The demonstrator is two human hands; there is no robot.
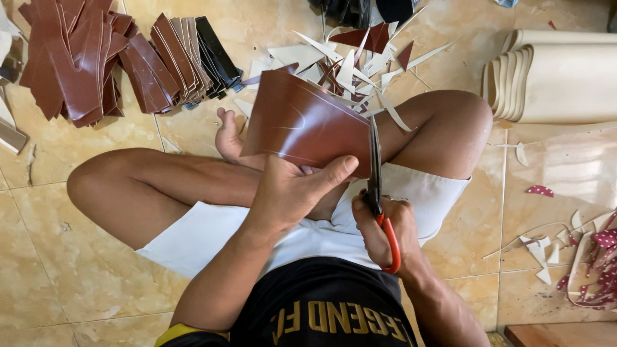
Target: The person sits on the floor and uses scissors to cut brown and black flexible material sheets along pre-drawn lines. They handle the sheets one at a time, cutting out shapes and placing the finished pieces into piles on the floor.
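Note:
My left hand (292,189) pinches the near edge of a glossy brown leather-like sheet (302,122), holding it up over my crossed legs. My right hand (384,228) grips scissors (376,193) with red handles and dark blades. The blades point away from me and run along the right edge of the brown sheet, closed against it. I sit cross-legged on a tiled floor in white shorts.
A pile of cut brown and black pieces (109,58) lies at the far left. Cream and brown offcuts (350,64) litter the floor ahead. Rolled cream sheets (559,80) lie at the far right. More scraps (588,257) sit at the near right.

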